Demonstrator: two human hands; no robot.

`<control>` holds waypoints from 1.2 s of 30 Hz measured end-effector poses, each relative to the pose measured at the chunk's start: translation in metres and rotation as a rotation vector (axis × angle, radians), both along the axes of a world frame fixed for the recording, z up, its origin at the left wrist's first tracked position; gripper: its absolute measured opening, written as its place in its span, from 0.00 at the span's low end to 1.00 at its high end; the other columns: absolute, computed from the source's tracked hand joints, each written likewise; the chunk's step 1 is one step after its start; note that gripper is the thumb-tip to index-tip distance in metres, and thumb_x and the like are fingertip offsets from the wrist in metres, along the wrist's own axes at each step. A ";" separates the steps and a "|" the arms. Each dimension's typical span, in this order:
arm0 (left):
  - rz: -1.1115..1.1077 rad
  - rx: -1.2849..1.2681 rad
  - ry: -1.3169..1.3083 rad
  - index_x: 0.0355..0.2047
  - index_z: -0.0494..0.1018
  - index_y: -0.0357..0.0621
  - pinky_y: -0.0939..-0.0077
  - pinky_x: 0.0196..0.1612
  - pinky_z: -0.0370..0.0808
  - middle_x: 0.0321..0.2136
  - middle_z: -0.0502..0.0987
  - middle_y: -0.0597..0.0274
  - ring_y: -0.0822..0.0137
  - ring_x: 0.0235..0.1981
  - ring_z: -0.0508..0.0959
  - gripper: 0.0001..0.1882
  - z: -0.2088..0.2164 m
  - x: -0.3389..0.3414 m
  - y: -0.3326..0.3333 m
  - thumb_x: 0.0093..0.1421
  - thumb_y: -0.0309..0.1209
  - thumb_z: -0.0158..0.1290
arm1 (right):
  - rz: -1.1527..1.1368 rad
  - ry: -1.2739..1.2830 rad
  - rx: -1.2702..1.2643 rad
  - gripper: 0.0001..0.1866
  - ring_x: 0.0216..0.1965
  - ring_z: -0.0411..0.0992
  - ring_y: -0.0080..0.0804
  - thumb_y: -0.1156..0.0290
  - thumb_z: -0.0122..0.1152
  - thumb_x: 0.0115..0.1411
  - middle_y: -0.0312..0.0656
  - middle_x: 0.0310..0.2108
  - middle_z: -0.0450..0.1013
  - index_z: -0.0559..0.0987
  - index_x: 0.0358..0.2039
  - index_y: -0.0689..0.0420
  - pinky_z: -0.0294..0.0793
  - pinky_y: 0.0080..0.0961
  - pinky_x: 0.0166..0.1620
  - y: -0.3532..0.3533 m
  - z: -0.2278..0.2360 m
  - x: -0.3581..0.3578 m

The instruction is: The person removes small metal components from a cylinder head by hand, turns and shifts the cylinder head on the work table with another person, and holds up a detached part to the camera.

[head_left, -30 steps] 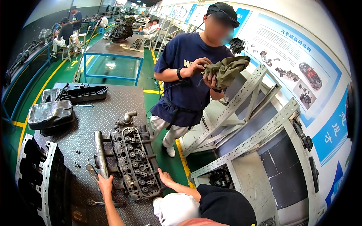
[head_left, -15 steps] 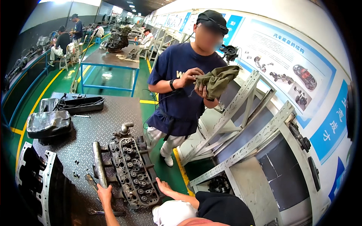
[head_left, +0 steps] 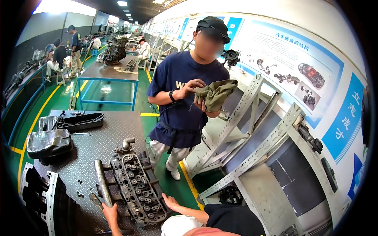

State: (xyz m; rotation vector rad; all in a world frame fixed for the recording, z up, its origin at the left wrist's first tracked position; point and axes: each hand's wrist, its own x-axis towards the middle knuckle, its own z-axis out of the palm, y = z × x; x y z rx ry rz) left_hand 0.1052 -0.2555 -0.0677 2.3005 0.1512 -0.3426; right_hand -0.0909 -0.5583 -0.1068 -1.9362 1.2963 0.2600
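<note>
A dark, greasy cylinder head (head_left: pixel 141 190) with rows of valve springs lies on the steel-plate table. Along its left side runs a thick metal pipe (head_left: pixel 103 183). My left hand (head_left: pixel 110 214) is closed round the near end of this pipe. On the other side, my right hand (head_left: pixel 171 202) rests against the head's right edge with its fingers stretched out; their undersides are hidden. Left of my left hand lies a thin flat metal strip (head_left: pixel 95 200). A wrench-like tool (head_left: pixel 104 231) is partly visible below it, near my left forearm.
An engine block (head_left: pixel 46 196) stands at the table's (head_left: pixel 118 126) left edge. Behind it are a dark oil pan (head_left: pixel 50 143), a black tray (head_left: pixel 80 121) and a small wrench (head_left: pixel 82 134). Across the table, a person (head_left: pixel 189 86) holds a green cloth (head_left: pixel 215 94). Metal racks (head_left: pixel 228 129) stand right.
The view has tilted up slightly, so the table and the person sit lower in it. Both my hands stay at the same places on the pipe and the cylinder head.
</note>
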 end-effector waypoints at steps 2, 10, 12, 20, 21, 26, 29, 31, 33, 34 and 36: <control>0.014 0.027 0.008 0.62 0.58 0.33 0.51 0.51 0.71 0.46 0.73 0.27 0.32 0.48 0.73 0.46 0.002 -0.001 -0.001 0.47 0.44 0.62 | -0.035 -0.016 -0.019 0.53 0.61 0.63 0.58 0.27 0.26 0.61 0.64 0.58 0.65 0.73 0.53 0.70 0.60 0.46 0.62 0.006 0.007 0.000; -0.025 -0.012 -0.042 0.59 0.60 0.31 0.50 0.50 0.70 0.44 0.73 0.25 0.32 0.47 0.73 0.42 0.008 -0.001 -0.001 0.49 0.42 0.61 | -0.020 0.002 0.022 0.50 0.59 0.65 0.61 0.29 0.28 0.62 0.64 0.54 0.69 0.75 0.52 0.68 0.63 0.49 0.60 0.002 0.001 0.000; -0.024 -0.010 -0.064 0.59 0.60 0.31 0.50 0.50 0.70 0.44 0.74 0.25 0.31 0.47 0.73 0.42 -0.007 0.001 0.006 0.49 0.42 0.61 | -0.013 -0.016 0.004 0.52 0.59 0.65 0.61 0.29 0.28 0.63 0.68 0.54 0.68 0.73 0.52 0.74 0.64 0.46 0.60 0.008 0.011 0.002; -0.049 -0.033 -0.073 0.59 0.60 0.31 0.49 0.50 0.70 0.42 0.74 0.25 0.31 0.46 0.74 0.42 -0.001 0.001 0.001 0.49 0.43 0.61 | -0.009 -0.030 -0.035 0.50 0.56 0.67 0.63 0.30 0.28 0.63 0.67 0.52 0.70 0.76 0.50 0.70 0.65 0.49 0.59 0.004 0.008 0.000; -0.054 -0.022 -0.070 0.59 0.60 0.31 0.50 0.50 0.70 0.43 0.74 0.25 0.31 0.46 0.74 0.42 -0.003 0.002 0.001 0.49 0.44 0.61 | -0.013 -0.032 -0.054 0.50 0.55 0.68 0.63 0.30 0.28 0.63 0.67 0.51 0.70 0.76 0.49 0.70 0.66 0.49 0.58 0.005 0.008 0.001; -0.039 0.007 -0.071 0.60 0.60 0.32 0.50 0.50 0.70 0.43 0.74 0.26 0.31 0.47 0.73 0.43 -0.004 0.000 0.002 0.49 0.45 0.60 | -0.017 -0.013 -0.015 0.52 0.58 0.66 0.60 0.29 0.28 0.63 0.67 0.53 0.69 0.74 0.51 0.72 0.65 0.47 0.59 0.005 0.012 0.003; -0.035 0.019 -0.060 0.60 0.60 0.32 0.49 0.50 0.70 0.43 0.74 0.26 0.31 0.47 0.73 0.43 -0.004 0.001 0.003 0.49 0.46 0.60 | -0.014 -0.007 -0.023 0.51 0.58 0.66 0.60 0.29 0.27 0.63 0.66 0.53 0.69 0.74 0.52 0.70 0.64 0.48 0.59 0.007 0.013 0.003; -0.039 0.018 -0.068 0.59 0.60 0.32 0.49 0.50 0.70 0.44 0.74 0.26 0.31 0.47 0.73 0.43 -0.005 0.002 0.002 0.49 0.45 0.60 | -0.011 -0.004 -0.032 0.50 0.58 0.66 0.61 0.29 0.26 0.62 0.65 0.54 0.69 0.75 0.52 0.68 0.63 0.48 0.60 0.006 0.013 0.003; -0.040 0.018 -0.054 0.59 0.61 0.32 0.49 0.50 0.70 0.43 0.74 0.26 0.31 0.47 0.73 0.42 0.002 0.002 0.000 0.49 0.46 0.60 | -0.024 0.000 -0.019 0.50 0.57 0.66 0.60 0.29 0.27 0.62 0.65 0.53 0.69 0.75 0.51 0.68 0.64 0.48 0.60 0.005 0.012 0.003; -0.045 0.019 -0.039 0.58 0.61 0.33 0.48 0.50 0.70 0.43 0.75 0.26 0.31 0.47 0.74 0.42 0.005 0.001 0.001 0.49 0.46 0.60 | -0.016 0.000 -0.017 0.50 0.57 0.66 0.60 0.29 0.27 0.62 0.65 0.53 0.69 0.75 0.51 0.68 0.64 0.48 0.60 0.005 0.010 0.003; -0.007 0.013 -0.107 0.56 0.62 0.34 0.48 0.49 0.70 0.42 0.75 0.27 0.31 0.46 0.74 0.40 0.000 -0.003 0.005 0.49 0.46 0.60 | -0.003 -0.014 -0.020 0.50 0.57 0.66 0.61 0.30 0.27 0.63 0.65 0.53 0.69 0.76 0.50 0.68 0.63 0.48 0.60 0.005 0.007 0.004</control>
